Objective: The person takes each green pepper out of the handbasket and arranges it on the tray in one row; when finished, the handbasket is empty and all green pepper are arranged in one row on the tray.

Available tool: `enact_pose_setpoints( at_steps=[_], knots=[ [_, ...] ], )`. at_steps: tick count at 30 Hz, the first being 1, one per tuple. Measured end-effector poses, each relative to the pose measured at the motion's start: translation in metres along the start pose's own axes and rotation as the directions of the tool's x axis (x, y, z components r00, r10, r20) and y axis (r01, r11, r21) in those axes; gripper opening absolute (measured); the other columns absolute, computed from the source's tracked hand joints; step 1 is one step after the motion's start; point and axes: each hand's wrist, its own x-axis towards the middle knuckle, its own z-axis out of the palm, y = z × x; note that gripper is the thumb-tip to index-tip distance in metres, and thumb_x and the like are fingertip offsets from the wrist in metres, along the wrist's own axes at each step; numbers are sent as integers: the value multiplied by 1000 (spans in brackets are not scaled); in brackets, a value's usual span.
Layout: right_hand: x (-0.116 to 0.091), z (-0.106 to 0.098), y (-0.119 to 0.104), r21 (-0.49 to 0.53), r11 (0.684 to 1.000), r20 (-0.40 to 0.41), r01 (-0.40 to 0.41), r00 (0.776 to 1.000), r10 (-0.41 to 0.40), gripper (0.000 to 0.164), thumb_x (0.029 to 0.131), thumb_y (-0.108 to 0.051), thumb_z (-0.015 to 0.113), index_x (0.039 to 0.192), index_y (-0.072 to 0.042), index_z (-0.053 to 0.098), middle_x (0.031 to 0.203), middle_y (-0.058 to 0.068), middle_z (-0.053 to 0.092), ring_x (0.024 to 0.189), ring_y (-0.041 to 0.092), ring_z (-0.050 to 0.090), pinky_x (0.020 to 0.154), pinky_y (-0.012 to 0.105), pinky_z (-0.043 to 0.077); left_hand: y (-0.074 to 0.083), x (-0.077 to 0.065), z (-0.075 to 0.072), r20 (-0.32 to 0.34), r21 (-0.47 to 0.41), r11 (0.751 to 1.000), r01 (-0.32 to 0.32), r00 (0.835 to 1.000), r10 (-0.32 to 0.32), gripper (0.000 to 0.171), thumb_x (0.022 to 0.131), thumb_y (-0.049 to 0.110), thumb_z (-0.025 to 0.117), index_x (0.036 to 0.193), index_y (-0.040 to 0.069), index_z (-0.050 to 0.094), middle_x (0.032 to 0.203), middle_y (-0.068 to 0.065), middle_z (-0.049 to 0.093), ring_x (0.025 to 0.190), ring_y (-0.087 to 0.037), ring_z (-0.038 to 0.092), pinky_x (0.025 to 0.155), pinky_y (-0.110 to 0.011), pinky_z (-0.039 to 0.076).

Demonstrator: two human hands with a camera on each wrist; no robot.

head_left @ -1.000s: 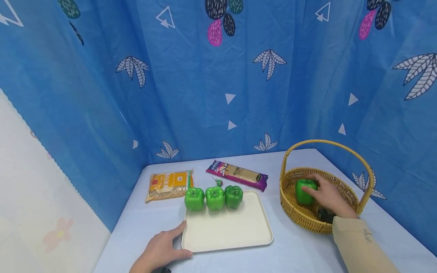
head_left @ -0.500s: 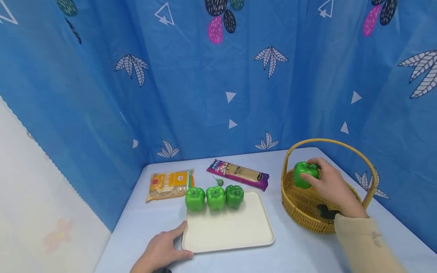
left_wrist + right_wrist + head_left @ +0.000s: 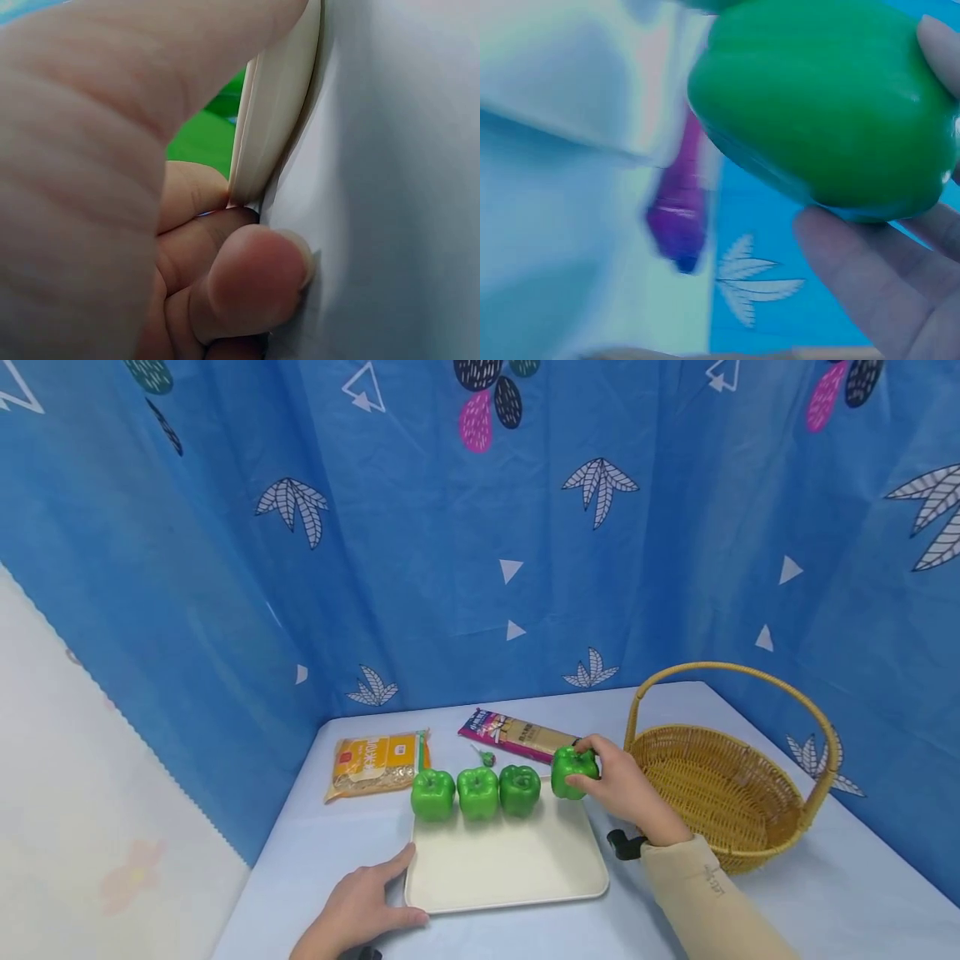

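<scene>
My right hand (image 3: pixel 626 785) grips a green bell pepper (image 3: pixel 573 772) over the back right corner of a cream tray (image 3: pixel 510 868). In the right wrist view, fingertips press against the sides of this bell pepper (image 3: pixel 825 105). Along the tray's back edge stand three more green peppers: a left one (image 3: pixel 432 796), a middle one (image 3: pixel 478 793) and a darker right one (image 3: pixel 520 791). My left hand (image 3: pixel 360 906) rests at the tray's front left corner, thumb and index finger spread and touching its edges. The left wrist view shows fingertips against the tray's rim (image 3: pixel 266 120).
A wicker basket (image 3: pixel 701 743) with a tall handle stands right of the tray. Behind the tray lie a yellow bag of grain (image 3: pixel 378 764), a purple packet (image 3: pixel 517 735) and a small green item (image 3: pixel 487 759). A blue curtain (image 3: pixel 450 543) hangs around the table.
My right hand has lifted the green bell pepper out of the basket and carried it left to the tray's back right corner. The left hand stays at the tray.
</scene>
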Motion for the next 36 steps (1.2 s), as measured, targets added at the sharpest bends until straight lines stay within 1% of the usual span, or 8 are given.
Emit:
enact_pose_setpoints(
  at_steps=[4,10,12,16,23,30,34,36],
  knots=[
    [0,21,7,7,999,29,-50,998,50,42,92,-20,79,126,-7,58,128,18,63,112,33,65,90,49,61,1,-1,2,8,0,1000,-2,1000,2,113,68,80,76,153,11,50,141,-13,65,121,-39,66,97,-61,54],
    [2,36,10,-25,1000,36,-17,999,18,43,90,-20,82,126,-9,60,129,17,65,117,38,64,95,54,58,3,-4,2,-2,9,1000,-3,1000,3,113,68,81,76,153,11,50,141,-12,66,121,-39,66,96,-61,54],
    [3,39,10,-41,999,46,-22,999,24,44,90,-20,82,126,-10,60,130,16,64,120,38,63,97,55,57,2,-5,3,-2,11,1000,-4,1000,4,113,68,81,76,153,11,50,141,-12,66,121,-39,66,96,-61,55],
    [3,40,8,-55,998,64,-35,997,38,44,90,-20,81,127,-11,59,132,14,64,122,39,63,100,56,55,1,-4,3,6,14,1000,-9,1000,9,113,68,82,75,153,11,50,141,-12,65,121,-38,66,97,-60,55],
    [7,40,10,-68,997,67,-21,997,25,43,91,-18,80,128,-11,58,133,15,63,124,39,62,102,57,54,1,1,3,-3,17,1000,-15,1000,15,113,68,81,75,153,11,50,141,-12,65,121,-38,66,96,-60,55],
    [2,41,15,-64,998,87,-16,996,22,59,91,-22,81,142,-7,54,143,19,58,129,44,58,106,60,50,0,1,6,12,-1,1000,14,1000,-14,112,69,81,75,153,11,50,141,-11,66,122,-39,65,98,-61,53],
    [-2,36,13,-60,998,61,15,998,-11,66,94,-28,78,148,-4,50,151,22,52,137,46,51,111,62,46,0,3,7,-2,-17,1000,9,1000,-9,107,73,80,72,151,10,52,140,-13,66,124,-40,64,100,-62,53],
    [-6,34,10,-73,997,40,40,998,-37,65,96,-30,75,149,-2,50,154,24,48,141,47,47,113,63,43,-1,3,7,-11,-23,1000,7,1000,-7,104,76,80,70,150,10,53,141,-13,65,125,-40,63,101,-61,52]
  ],
)
